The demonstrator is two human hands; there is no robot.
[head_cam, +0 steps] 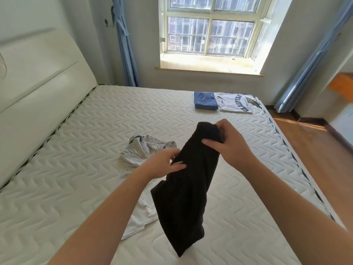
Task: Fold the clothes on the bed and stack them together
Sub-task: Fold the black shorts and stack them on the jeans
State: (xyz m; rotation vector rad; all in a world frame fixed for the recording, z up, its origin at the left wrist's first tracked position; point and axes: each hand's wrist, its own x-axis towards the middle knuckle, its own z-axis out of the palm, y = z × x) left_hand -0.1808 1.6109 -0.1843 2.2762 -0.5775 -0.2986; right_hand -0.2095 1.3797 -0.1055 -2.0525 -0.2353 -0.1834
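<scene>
Head view looks down over a bare quilted mattress (114,119) with both forearms reaching in. Between the hands hangs a black garment (183,188), lifted off the mattress near its middle, its lower end drooping toward the near edge. The right hand (229,144) grips the garment's upper end, fingers curled into the bunched cloth. The left hand (164,165) pinches the garment's left edge lower down, thumb on top of the fabric. Just left of the black garment, partly under it, a crumpled white shirt (137,153) lies unfolded on the mattress. Toward the far right corner, folded jeans (205,101) and a folded white printed T-shirt (236,105) lie side by side, close together. A padded headboard (38,73) lines the left edge; a window (210,27) stands beyond the far edge.
</scene>
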